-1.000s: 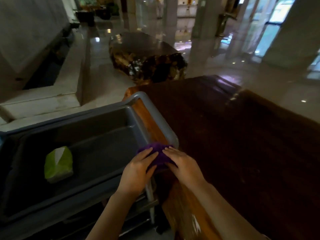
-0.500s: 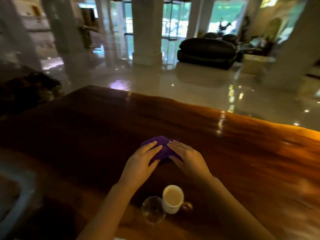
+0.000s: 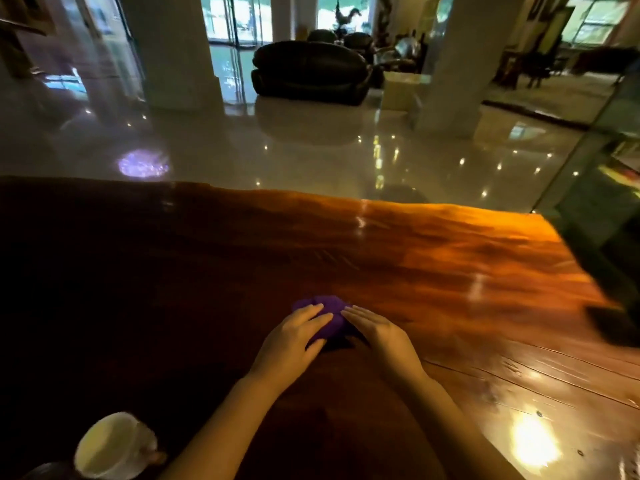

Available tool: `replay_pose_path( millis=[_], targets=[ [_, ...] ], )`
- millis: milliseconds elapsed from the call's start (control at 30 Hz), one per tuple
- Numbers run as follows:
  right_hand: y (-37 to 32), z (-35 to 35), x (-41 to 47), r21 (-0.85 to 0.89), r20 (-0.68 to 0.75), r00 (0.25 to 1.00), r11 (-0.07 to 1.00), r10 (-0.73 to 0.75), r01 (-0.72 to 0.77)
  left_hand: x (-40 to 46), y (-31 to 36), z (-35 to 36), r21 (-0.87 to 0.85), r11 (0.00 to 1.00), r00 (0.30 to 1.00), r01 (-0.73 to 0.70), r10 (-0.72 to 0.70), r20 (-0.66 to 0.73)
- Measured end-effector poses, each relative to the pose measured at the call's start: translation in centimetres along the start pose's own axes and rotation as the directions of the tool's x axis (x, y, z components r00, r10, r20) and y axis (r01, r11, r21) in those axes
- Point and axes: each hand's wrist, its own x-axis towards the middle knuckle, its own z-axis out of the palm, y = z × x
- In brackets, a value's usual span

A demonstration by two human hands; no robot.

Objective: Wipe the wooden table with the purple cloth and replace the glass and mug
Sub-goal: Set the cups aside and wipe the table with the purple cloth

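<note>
Wooden surface (image 3: 415, 258) — glossy, lit toward the right of the frame. Purple cloth (image 3: 329, 315), bunched, lower centre. Left hand (image 3: 294, 337) and right hand (image 3: 379, 336) side by side, fingers extended, pressed flat on the cloth. Mug (image 3: 112, 445) — white, blurred, lower left corner, well apart from the cloth.

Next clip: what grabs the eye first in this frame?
Both hands, left hand and right hand, press flat on a bunched purple cloth mid-way across the glossy wooden table. A white mug stands at the near left corner, blurred.
</note>
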Motion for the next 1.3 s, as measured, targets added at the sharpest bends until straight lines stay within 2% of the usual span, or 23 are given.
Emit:
replay_pose_path(
  millis=[200,367,533,600,667,733,800,900,967,1167,1300],
  targets=[
    [12.0,3.0,-2.1,-0.016,0.062,0.992,0.994,0.109,-0.108,5.8,1.6,12.1,-0.061,0.998,0.993,-0.029,0.036,0.117],
    [19.5,7.8,-1.4,-0.031,-0.008,0.991,0.991,0.131,-0.131,9.8,-0.3,21.0,-0.088,0.996,0.989,-0.036,0.048,0.142],
    [23.4,12.9,-1.6,-0.076,0.092,0.965,0.968,0.247,-0.24,10.7,-3.5,25.7,0.034,0.994,0.964,-0.108,0.097,0.246],
    [23.9,13.7,-1.8,-0.07,0.026,0.965,0.964,0.259,-0.257,10.2,-5.1,25.5,0.09,0.986,0.97,-0.139,0.117,0.212],
    [23.9,13.7,-1.4,-0.095,-0.006,0.974,0.97,0.225,-0.225,9.9,-7.1,24.3,0.147,0.981,0.989,-0.126,0.112,0.101],
    [23.9,13.8,-0.3,-0.17,0.023,0.992,0.978,0.125,-0.12,10.1,-9.5,22.7,0.219,0.975,0.999,-0.04,0.038,0.015],
    [23.7,14.2,1.1,-0.213,0.093,0.996,0.977,0.007,0.013,10.8,-12.3,21.2,0.301,0.949,0.995,0.099,-0.099,-0.015],
    [24.1,15.9,2.1,-0.222,0.219,0.971,0.964,-0.095,0.144,12.4,-15.9,20.2,0.387,0.866,0.941,0.316,-0.337,-0.016],
    [24.5,17.0,2.0,-0.214,0.235,0.97,0.97,-0.061,0.113,13.7,-17.6,19.9,0.411,0.815,0.895,0.409,-0.445,-0.008],
    [24.3,18.7,2.2,-0.251,0.159,0.981,0.966,0.109,-0.066,15.3,-19.6,21.1,0.47,0.721,0.805,0.509,-0.593,0.039],
    [24.8,19.8,5.5,-0.271,0.106,0.981,0.954,0.161,-0.127,14.9,-19.7,21.9,0.488,0.7,0.811,0.521,-0.584,-0.027]
  ],
)
